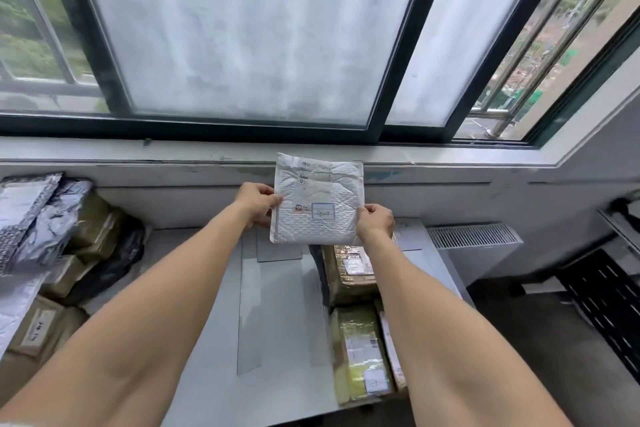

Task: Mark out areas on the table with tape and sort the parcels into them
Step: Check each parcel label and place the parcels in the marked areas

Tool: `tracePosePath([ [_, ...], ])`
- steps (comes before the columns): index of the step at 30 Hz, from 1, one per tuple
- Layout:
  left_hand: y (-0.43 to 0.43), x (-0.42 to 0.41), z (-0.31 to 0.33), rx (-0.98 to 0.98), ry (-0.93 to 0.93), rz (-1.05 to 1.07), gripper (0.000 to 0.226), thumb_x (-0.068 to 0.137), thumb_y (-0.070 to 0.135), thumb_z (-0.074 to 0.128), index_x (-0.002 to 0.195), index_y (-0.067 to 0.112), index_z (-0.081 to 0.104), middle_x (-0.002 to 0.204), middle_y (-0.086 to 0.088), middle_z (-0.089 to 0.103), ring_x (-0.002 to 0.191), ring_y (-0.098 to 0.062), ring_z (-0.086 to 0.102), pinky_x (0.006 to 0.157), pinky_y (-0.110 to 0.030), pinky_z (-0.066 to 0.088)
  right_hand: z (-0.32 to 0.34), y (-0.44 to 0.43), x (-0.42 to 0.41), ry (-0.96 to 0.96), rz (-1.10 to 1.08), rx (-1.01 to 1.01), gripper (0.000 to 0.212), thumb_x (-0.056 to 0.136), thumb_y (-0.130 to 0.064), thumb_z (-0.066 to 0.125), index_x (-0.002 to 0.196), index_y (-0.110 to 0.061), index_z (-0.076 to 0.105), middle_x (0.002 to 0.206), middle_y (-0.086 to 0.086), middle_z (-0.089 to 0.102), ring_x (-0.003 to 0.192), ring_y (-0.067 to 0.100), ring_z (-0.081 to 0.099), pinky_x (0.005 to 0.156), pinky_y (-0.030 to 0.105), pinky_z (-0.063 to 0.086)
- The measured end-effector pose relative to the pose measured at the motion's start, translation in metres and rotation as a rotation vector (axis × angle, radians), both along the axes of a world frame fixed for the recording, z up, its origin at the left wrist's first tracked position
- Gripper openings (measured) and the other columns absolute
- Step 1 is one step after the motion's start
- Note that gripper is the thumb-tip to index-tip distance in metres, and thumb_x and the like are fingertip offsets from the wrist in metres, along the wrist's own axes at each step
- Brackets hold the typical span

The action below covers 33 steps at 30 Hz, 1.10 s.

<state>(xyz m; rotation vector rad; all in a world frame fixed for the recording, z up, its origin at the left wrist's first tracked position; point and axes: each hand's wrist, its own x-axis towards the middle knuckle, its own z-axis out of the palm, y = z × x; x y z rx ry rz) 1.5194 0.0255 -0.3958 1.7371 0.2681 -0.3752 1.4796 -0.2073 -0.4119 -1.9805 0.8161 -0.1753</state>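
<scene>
- The left hand (258, 202) sits just left of the frame's centre, pinching the left edge of a white padded mailer (317, 201) between thumb and fingers.
- The right hand (375, 220) sits just right of centre and a little lower, gripping the mailer's lower right corner the same way.
- The mailer is held up in the air, face toward the camera, in front of the window sill (207, 152) — not resting on anything. A printed shipping label covers its upper part, and a small blue-bordered sticker (323, 211) with handwriting, too small to read, sits near its lower middle.
- Below the hands, in the centre and lower centre, lies the grey table (207, 374) with pale strips of tape (249, 305) running away from the viewer, dividing it into lanes.
- To the lower right of centre, brown taped parcels (360, 350) lie in a lane, one behind another.
- At the left edge, a heap of unsorted parcels (52, 236) — silver bags, a black bag, brown boxes.
- Judged step: sorting, with the marking apparently done; the person seems to be reading the label.
- The next move likely calls for matching that marking to a lane, then lowering the mailer flat inside its tape lines, clear of the strips.
</scene>
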Motion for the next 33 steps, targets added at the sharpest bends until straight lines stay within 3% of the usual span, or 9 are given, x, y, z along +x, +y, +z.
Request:
tracePosePath([
  [6, -0.043, -0.013, -0.001, 0.003, -0.004, 0.007, 0.014, 0.089, 0.011, 0.069, 0.1, 0.005, 0.063, 0.101, -0.015, 0.067, 0.084, -0.03, 0.068, 0.059, -0.042, 0.059, 0.002, -0.045, -0.013, -0.02, 0.009, -0.008, 0.015, 0.096, -0.025, 0.061, 0.104, -0.018, 0.071, 0.107, 0.004, 0.072, 0.098, 0.024, 0.064, 0.077, 0.027, 0.045],
  [9, -0.057, -0.014, 0.0, 0.022, -0.006, 0.026, 0.017, 0.09, 0.008, 0.066, 0.106, 0.004, 0.063, 0.109, -0.018, 0.067, 0.096, -0.035, 0.067, 0.076, -0.051, 0.058, 0.002, -0.063, -0.014, -0.015, 0.019, 0.005, 0.014, 0.094, -0.021, 0.062, 0.105, -0.018, 0.071, 0.107, 0.004, 0.072, 0.092, 0.021, 0.062, 0.078, 0.027, 0.047],
  [12, -0.069, -0.01, -0.001, 0.054, -0.014, 0.025, 0.024, 0.09, 0.009, 0.066, 0.113, 0.001, 0.064, 0.112, -0.019, 0.066, 0.104, -0.035, 0.065, 0.082, -0.054, 0.056, 0.002, -0.076, -0.018, -0.023, -0.004, 0.029, 0.014, 0.093, -0.018, 0.062, 0.104, -0.018, 0.071, 0.106, 0.005, 0.072, 0.092, 0.021, 0.063, 0.082, 0.031, 0.053],
  [15, -0.086, -0.002, 0.0, 0.041, -0.007, -0.004, 0.022, 0.091, 0.007, 0.065, 0.111, 0.0, 0.065, 0.111, -0.02, 0.066, 0.102, -0.035, 0.066, 0.079, -0.054, 0.057, 0.003, -0.091, -0.021, -0.036, -0.034, 0.027, 0.013, 0.093, -0.017, 0.062, 0.103, -0.018, 0.071, 0.104, 0.004, 0.072, 0.088, 0.019, 0.062, 0.079, 0.028, 0.052],
  [18, -0.118, 0.006, 0.006, 0.045, -0.002, -0.057, 0.018, 0.09, 0.005, 0.066, 0.106, -0.001, 0.067, 0.105, -0.02, 0.069, 0.092, -0.03, 0.069, 0.067, -0.044, 0.06, 0.003, -0.116, -0.027, -0.056, -0.107, 0.032, 0.007, 0.093, -0.017, 0.062, 0.095, -0.021, 0.068, 0.102, 0.005, 0.072, 0.085, 0.02, 0.062, 0.078, 0.029, 0.051],
  [24, -0.21, 0.004, 0.013, 0.023, 0.005, -0.179, 0.011, 0.088, 0.003, 0.067, 0.099, 0.002, 0.067, 0.085, -0.013, 0.068, 0.06, -0.02, 0.063, 0.05, -0.029, 0.056, 0.003, -0.196, -0.042, -0.024, -0.273, -0.026, 0.017, 0.092, -0.015, 0.06, 0.103, -0.014, 0.073, 0.109, 0.008, 0.072, 0.103, 0.027, 0.065, 0.079, 0.025, 0.044],
  [28, -0.277, 0.001, 0.009, 0.073, 0.011, -0.247, 0.016, 0.086, -0.004, 0.058, 0.097, 0.007, 0.061, 0.085, -0.015, 0.063, 0.064, -0.025, 0.058, 0.06, -0.036, 0.056, -0.002, -0.25, -0.041, 0.033, -0.363, -0.032, 0.022, 0.092, -0.014, 0.057, 0.105, -0.016, 0.074, 0.112, 0.006, 0.072, 0.103, 0.027, 0.064, 0.076, 0.022, 0.04],
  [33, -0.35, -0.007, -0.016, 0.177, 0.027, -0.169, 0.005, 0.086, 0.008, 0.053, 0.084, 0.005, 0.056, 0.083, -0.014, 0.054, 0.072, -0.03, 0.056, 0.057, -0.041, 0.057, -0.027, -0.311, -0.028, 0.163, -0.33, -0.101, 0.023, 0.092, -0.009, 0.056, 0.102, -0.017, 0.075, 0.117, 0.01, 0.069, 0.106, 0.03, 0.063, 0.077, 0.025, 0.042],
])
